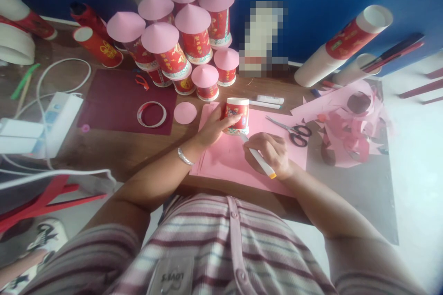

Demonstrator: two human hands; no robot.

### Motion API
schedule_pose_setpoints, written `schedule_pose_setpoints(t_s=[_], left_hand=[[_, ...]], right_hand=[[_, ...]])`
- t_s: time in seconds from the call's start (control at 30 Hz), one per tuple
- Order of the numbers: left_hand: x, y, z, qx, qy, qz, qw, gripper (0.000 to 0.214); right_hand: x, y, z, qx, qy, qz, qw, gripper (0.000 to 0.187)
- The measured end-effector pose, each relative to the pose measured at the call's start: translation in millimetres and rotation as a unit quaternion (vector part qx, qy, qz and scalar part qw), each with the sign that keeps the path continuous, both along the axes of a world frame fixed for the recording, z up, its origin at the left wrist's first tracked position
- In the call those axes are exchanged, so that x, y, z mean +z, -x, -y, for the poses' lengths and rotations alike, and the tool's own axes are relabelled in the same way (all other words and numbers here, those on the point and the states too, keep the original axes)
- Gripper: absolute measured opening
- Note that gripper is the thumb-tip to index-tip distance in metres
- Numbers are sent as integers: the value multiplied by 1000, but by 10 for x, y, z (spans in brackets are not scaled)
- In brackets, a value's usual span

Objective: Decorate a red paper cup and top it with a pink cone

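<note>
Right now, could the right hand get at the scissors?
Probably yes: the scissors lie uncovered close by the right hand, with nothing between them, though that hand would likely need to put down its white pen.

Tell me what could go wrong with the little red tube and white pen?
The white pen points at the base of the red tube, so a slip might leave a stray mark. If the left hand loosens its hold, the tube could wobble. The scissors lie near the right hand, which might bump them.
</note>
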State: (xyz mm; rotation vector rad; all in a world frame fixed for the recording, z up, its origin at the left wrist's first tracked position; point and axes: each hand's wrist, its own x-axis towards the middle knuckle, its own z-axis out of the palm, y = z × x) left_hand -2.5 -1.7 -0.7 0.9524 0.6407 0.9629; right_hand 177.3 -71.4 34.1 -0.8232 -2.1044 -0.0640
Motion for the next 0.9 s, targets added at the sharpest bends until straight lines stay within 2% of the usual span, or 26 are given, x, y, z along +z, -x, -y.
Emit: schedule_pose_setpoints(t_s=[0.9], left_hand=[[5,-2,-6,2,0,-11,1000,37]], right_hand=[[-17,-8,-8,3,3,1,1000,27]])
